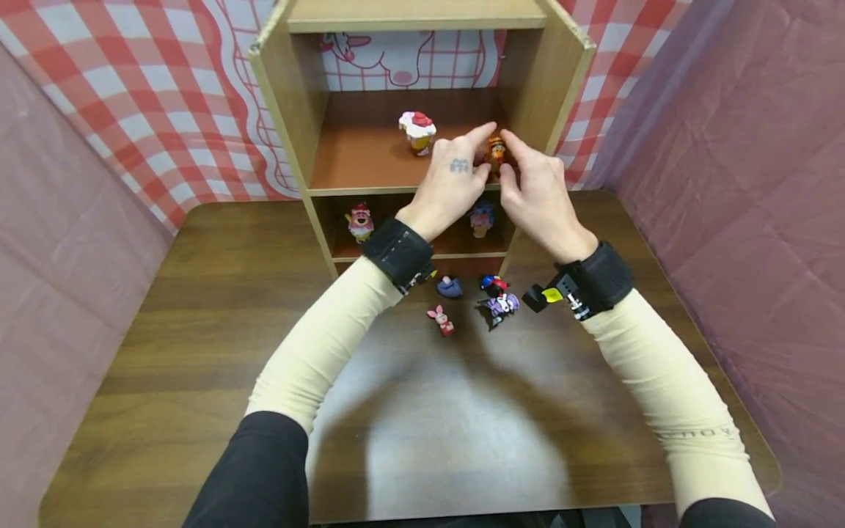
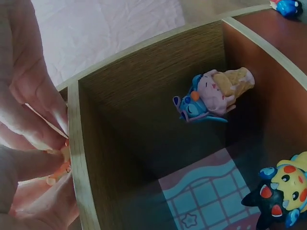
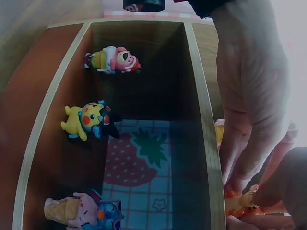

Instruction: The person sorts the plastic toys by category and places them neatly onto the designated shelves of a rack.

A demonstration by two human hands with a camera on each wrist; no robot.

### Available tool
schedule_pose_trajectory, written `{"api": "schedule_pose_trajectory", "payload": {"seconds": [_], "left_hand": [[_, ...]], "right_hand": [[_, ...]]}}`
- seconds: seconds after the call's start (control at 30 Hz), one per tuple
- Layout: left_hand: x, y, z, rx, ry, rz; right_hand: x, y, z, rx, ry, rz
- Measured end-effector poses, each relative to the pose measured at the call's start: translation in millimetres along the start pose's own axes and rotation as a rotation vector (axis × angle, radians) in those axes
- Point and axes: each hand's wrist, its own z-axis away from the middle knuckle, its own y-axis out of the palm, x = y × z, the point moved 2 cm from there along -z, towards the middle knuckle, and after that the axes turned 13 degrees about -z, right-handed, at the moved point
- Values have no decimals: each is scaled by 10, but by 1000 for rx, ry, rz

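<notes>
Against a red-and-white checked cloth, a wooden table carries an open shelf unit, its bays turned toward the person, presumably so that both arms can reach in from the front; at the right of its upper shelf, the left hand and the right hand meet, thumbs and forefingers curled round an orange figure and gripping it from both sides; the double hold probably keeps so slight a thing from toppling; a cone figure stands to the left, apart, which leaves the fingers room; below, in the lower compartment, a pink bear figure and a blue figure flank a yellow figure, spaced, it seems, so that none hides another; before the unit, probably for easy reach, lie a purple figure, a red-and-blue figure just beside it, a pink-eared figure and a blue-grey figure.
</notes>
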Motion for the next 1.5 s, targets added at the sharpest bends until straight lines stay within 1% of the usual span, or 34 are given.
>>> {"api": "schedule_pose_trajectory", "payload": {"seconds": [0.13, 0.3, 0.43, 0.5, 0.77, 1.0, 1.2, 1.4, 1.5], "left_hand": [[35, 13, -43, 16, -3, -17], [63, 42, -95, 2, -17, -59], [45, 74, -152, 8, -45, -110], [27, 82, -186, 22, -57, -135], [-14, 110, -286, 48, -109, -204], [-2, 129, -335, 39, -113, -267], [3, 125, -390, 60, -137, -285], [4, 144, -407, 63, -133, -301], [3, 122, -418, 79, -140, -313]], "right_hand": [[-15, 36, -51, 2, 28, 4], [-44, 77, -80, -3, 29, 6], [-52, 96, -92, -2, 17, 27], [-58, 100, -109, 5, 13, 40], [-117, 119, -199, 41, 51, 69], [-147, 160, -264, 70, 20, 100], [-144, 170, -313, 104, 60, 102], [-167, 202, -338, 122, 93, 92], [-159, 214, -355, 136, 88, 100]]}}
